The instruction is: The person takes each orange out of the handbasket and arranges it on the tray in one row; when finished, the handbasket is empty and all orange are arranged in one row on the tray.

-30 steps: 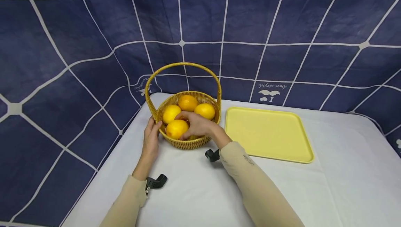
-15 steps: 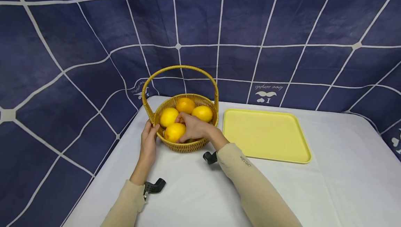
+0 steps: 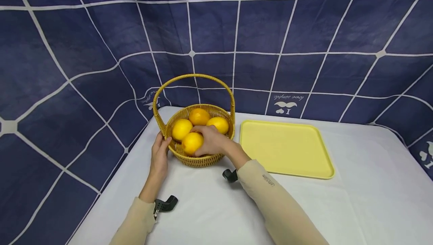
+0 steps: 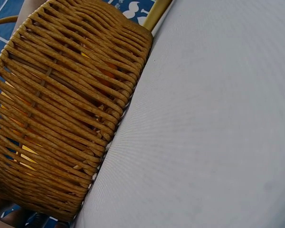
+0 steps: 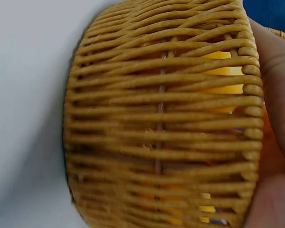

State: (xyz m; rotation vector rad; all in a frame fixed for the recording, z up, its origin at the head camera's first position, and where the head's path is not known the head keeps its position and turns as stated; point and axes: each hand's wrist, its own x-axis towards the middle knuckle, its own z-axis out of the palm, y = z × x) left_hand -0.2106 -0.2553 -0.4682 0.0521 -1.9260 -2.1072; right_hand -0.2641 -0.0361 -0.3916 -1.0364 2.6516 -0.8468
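A yellow wicker basket (image 3: 199, 161) with a tall arched handle stands on the white-covered table. My left hand (image 3: 159, 158) grips its left side, thumb over the rim and fingers outside. Inside, near the front, my right hand (image 3: 214, 141) holds a lemon (image 3: 192, 144) between thumb and fingers. Behind it lie another lemon (image 3: 182, 129), a deeper orange-coloured fruit (image 3: 199, 117) and a third lemon (image 3: 218, 124). In the left wrist view the basket's woven wall (image 4: 61, 95) hides most of my left hand. The right wrist view shows part of my right hand (image 5: 281, 90) over the rim.
To the basket's right lies a flat yellow tray (image 3: 285, 147) with a low rim. A dark blue cloth (image 3: 264, 27) with white lines hangs behind and to the left. The white table surface (image 3: 203, 207) extends in front and to the right.
The lemon in my right hand has shifted slightly right and up inside the basket. My left hand keeps its grip on the basket. The head view has tilted a little.
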